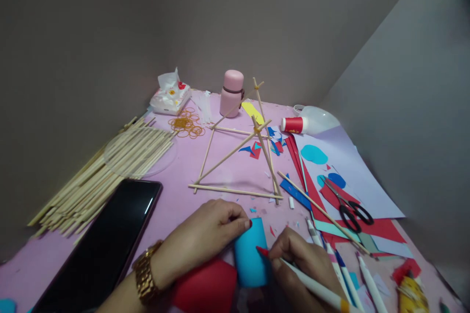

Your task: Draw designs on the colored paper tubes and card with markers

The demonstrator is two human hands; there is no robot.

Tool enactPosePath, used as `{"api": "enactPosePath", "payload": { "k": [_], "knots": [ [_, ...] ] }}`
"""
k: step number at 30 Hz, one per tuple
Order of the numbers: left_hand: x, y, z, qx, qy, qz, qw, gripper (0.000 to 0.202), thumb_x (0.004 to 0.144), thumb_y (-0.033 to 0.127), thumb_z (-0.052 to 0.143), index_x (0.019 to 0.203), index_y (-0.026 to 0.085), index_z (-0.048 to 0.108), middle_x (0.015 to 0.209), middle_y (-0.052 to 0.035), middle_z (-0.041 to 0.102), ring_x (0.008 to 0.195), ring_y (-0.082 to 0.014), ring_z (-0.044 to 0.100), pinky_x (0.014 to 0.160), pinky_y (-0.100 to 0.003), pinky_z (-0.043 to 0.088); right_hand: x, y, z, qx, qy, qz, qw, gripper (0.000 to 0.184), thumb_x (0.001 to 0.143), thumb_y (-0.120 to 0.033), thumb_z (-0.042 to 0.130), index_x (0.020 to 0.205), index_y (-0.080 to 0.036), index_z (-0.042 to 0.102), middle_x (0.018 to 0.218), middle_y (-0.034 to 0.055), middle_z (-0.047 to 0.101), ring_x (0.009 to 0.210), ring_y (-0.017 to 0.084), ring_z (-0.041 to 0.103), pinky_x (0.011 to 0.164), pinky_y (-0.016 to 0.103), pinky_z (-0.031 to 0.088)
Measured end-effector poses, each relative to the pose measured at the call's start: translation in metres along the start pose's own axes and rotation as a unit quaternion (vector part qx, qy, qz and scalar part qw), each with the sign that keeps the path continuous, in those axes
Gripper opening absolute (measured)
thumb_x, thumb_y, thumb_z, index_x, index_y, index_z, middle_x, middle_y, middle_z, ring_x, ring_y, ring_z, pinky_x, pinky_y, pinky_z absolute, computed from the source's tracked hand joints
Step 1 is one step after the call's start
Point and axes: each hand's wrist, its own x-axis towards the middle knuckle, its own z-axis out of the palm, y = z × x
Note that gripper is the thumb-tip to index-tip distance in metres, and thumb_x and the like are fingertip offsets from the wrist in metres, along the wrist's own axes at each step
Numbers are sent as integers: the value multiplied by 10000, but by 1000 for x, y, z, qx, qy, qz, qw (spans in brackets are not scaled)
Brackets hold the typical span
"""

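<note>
A light-blue piece of paper, curved like a tube, lies at the front of the table. My left hand, with a gold watch at the wrist, holds its upper left edge; the thumb presses there and the other fingers curl. At its right side my right hand is closed around a white marker pen with a yellow band. A red point by these fingers meets the paper; whether it is nail or pen tip, I cannot tell. Red paper lies below my left wrist. Behind stands a frame of sticks.
At left are a black phone, wooden sticks, rubber bands and a tissue pack. A pink bottle stands behind. Scissors, paper scraps, a red cup and several markers lie at right.
</note>
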Motion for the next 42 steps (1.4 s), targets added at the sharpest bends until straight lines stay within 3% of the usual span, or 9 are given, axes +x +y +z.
{"api": "enactPosePath", "payload": {
  "k": [15,25,42],
  "knots": [
    [1,0,1,10,2,-2,1000,293,854,405,468,739,183,622,674,34,552,627,-122,475,531,-222,333,0,9,-2,-6,-3,-11,1000,150,766,-316,460,654,-218,442,500,-62,410,432,96,357,449,224,262],
    [0,6,1,18,-5,-17,1000,280,849,389,458,717,182,593,643,36,525,602,-122,468,518,-228,319,2,6,-3,-11,-20,16,1000,126,740,-309,476,653,-229,431,486,-80,385,410,93,378,448,210,289],
    [0,5,1,14,-8,-19,1000,285,851,393,460,701,185,584,610,48,498,566,-113,446,494,-225,298,2,18,-3,-6,-38,-23,999,142,796,-312,479,689,-227,441,494,-54,450,427,98,374,386,190,267]
  ]
}}
